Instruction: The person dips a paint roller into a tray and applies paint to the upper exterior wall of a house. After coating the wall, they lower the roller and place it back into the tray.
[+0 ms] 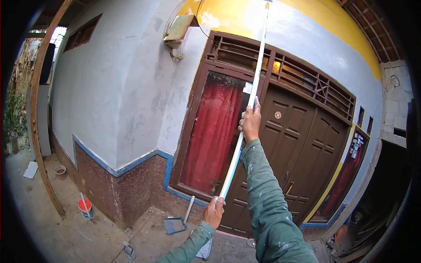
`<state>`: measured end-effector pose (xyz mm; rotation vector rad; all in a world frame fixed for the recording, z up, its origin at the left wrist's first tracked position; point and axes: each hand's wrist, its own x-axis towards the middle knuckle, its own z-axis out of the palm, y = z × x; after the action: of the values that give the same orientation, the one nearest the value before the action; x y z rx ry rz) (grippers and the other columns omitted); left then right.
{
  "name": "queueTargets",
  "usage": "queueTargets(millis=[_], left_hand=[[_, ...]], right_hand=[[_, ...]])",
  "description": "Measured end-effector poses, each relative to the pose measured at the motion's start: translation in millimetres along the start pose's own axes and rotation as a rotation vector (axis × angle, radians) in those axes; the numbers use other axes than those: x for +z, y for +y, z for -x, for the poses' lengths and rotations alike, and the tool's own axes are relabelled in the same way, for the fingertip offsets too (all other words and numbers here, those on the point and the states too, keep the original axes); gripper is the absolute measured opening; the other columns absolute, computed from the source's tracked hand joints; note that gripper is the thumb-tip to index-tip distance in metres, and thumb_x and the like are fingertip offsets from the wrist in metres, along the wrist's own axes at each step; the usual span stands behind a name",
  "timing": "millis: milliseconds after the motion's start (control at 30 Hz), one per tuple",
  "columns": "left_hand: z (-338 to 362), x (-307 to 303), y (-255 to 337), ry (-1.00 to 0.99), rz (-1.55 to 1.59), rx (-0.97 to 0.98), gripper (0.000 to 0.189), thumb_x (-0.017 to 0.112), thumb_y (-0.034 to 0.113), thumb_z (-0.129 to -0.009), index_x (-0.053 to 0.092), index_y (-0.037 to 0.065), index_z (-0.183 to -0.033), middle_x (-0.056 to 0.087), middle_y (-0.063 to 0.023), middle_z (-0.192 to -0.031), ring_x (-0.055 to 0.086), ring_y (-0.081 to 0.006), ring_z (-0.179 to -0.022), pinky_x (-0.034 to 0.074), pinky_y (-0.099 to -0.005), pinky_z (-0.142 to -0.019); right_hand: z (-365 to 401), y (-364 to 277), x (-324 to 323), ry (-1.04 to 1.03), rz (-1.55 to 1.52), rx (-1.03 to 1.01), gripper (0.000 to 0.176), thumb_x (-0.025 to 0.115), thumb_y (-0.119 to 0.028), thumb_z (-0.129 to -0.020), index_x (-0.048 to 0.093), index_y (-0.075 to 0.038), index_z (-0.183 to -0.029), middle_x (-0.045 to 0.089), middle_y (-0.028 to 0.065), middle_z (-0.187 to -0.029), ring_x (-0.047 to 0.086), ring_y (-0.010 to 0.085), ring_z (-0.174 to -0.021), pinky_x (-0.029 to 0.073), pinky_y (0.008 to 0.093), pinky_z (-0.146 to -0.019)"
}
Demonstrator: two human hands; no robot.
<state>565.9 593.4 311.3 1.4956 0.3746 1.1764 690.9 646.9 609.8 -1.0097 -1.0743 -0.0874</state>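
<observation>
A long white pole (233, 171) slants up from the lower middle to the top of the view, where its orange-tipped end meets the wall above the door. My left hand (213, 212) is wrapped round the pole's lower end. Higher up, level with the window frame, my right hand (251, 120) grips the same pole with its arm stretched out. Both green sleeves have pale paint spots. Around the pole's far end the wall (289, 22) is partly white and partly yellow. What is fixed to the tip is too small to make out.
Brown double doors (287, 144) and a window with a red curtain (212, 131) stand ahead. On the floor are a red-rimmed bucket (85, 209), a blue tray (175, 225), a sandal (129, 250) and a bowl (60, 170). A wooden post (38, 118) leans at left.
</observation>
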Motion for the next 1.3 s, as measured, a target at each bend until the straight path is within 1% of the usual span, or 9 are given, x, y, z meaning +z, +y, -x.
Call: queueTargets(millis=[367,667,733,867,933,1067,1133,1267,1300], left_hand=[[-7.1,12.6,-14.3,-0.016,0.013,-0.051,0.041,0.043,0.041,-0.102,0.056,0.004,-0.09,0.051,-0.0071,-0.062,0.053,-0.0185,-0.057,0.043,-0.0356,-0.057],[49.8,5.6,-54.8,-0.02,0.006,-0.141,0.042,0.042,0.04,-0.102,0.056,0.003,-0.089,0.052,-0.0076,-0.062,0.055,-0.0203,-0.058,0.044,-0.036,-0.058],[64.8,1.3,-61.0,0.01,0.01,-0.118,0.041,0.043,0.042,-0.101,0.054,0.005,-0.088,0.048,-0.0013,-0.057,0.046,-0.0098,-0.046,0.035,-0.0294,-0.044],[93.0,-8.9,-78.4,0.021,-0.032,-0.136,0.041,0.042,0.041,-0.101,0.055,0.005,-0.088,0.048,-0.0015,-0.056,0.046,-0.0105,-0.047,0.036,-0.0297,-0.044],[109.1,-17.6,-70.8,-0.043,-0.062,-0.309,0.041,0.045,0.042,-0.1,0.058,0.004,-0.093,0.06,-0.0131,-0.067,0.065,-0.0292,-0.066,0.048,-0.0402,-0.063],[137.5,-24.6,-84.9,-0.042,-0.079,-0.308,0.041,0.045,0.042,-0.1,0.058,0.004,-0.093,0.059,-0.0119,-0.065,0.064,-0.0292,-0.063,0.048,-0.0402,-0.062],[151.6,-27.3,-84.9,-0.017,-0.02,-0.213,0.04,0.042,0.039,-0.102,0.055,0.004,-0.088,0.047,-0.0013,-0.056,0.046,-0.0116,-0.047,0.037,-0.0303,-0.046],[178.1,-35.4,-92.9,-0.021,-0.004,-0.254,0.041,0.04,0.039,-0.103,0.054,0.004,-0.087,0.044,-0.0003,-0.055,0.043,-0.0102,-0.046,0.035,-0.0298,-0.045],[184.0,-39.6,-98.7,-0.04,-0.004,-0.359,0.038,0.047,0.04,-0.098,0.058,0.004,-0.091,0.054,-0.0078,-0.064,0.055,-0.0208,-0.058,0.043,-0.0354,-0.056]], right_hand=[[-17.7,39.5,-14.1,0.011,0.069,0.029,0.053,0.04,-0.019,-0.102,0.024,-0.025,-0.152,0.045,0.0004,-0.064,0.041,0.008,-0.042,0.038,0.0267,-0.034],[11.9,54.1,-19.7,0.027,0.208,0.108,0.053,0.038,-0.021,-0.102,0.023,-0.028,-0.152,0.046,-0.0002,-0.064,0.041,0.0079,-0.043,0.038,0.0271,-0.035],[21.4,56.7,-19.5,0.032,0.221,0.115,0.054,0.038,-0.021,-0.102,0.022,-0.028,-0.153,0.046,-0.0004,-0.064,0.041,0.0078,-0.043,0.038,0.0272,-0.035],[38.9,61.0,-18.6,0.042,0.246,0.137,0.054,0.039,-0.021,-0.102,0.023,-0.028,-0.153,0.045,-0.001,-0.061,0.042,0.0082,-0.043,0.037,0.0278,-0.036],[46.9,62.6,-18.3,0.047,0.268,0.146,0.054,0.04,-0.021,-0.102,0.023,-0.027,-0.153,0.045,-0.0011,-0.061,0.042,0.0084,-0.043,0.037,0.0281,-0.036],[59.7,65.0,-18.6,0.059,0.292,0.139,0.054,0.041,-0.02,-0.102,0.025,-0.026,-0.152,0.046,-0.0006,-0.061,0.043,0.009,-0.043,0.039,0.0284,-0.037],[65.1,65.6,-20.2,0.061,0.305,0.136,0.054,0.042,-0.02,-0.101,0.025,-0.026,-0.152,0.046,-0.0004,-0.061,0.043,0.0092,-0.043,0.039,0.0285,-0.038],[73.0,65.1,-22.5,0.06,0.313,0.146,0.056,0.042,-0.02,-0.1,0.024,-0.025,-0.153,0.051,0.0029,-0.059,0.049,0.0127,-0.044,0.046,0.0331,-0.038],[75.0,64.4,-22.1,0.062,0.327,0.145,0.056,0.042,-0.02,-0.1,0.024,-0.026,-0.153,0.052,0.0036,-0.059,0.05,0.0136,-0.044,0.046,0.0339,-0.038]])
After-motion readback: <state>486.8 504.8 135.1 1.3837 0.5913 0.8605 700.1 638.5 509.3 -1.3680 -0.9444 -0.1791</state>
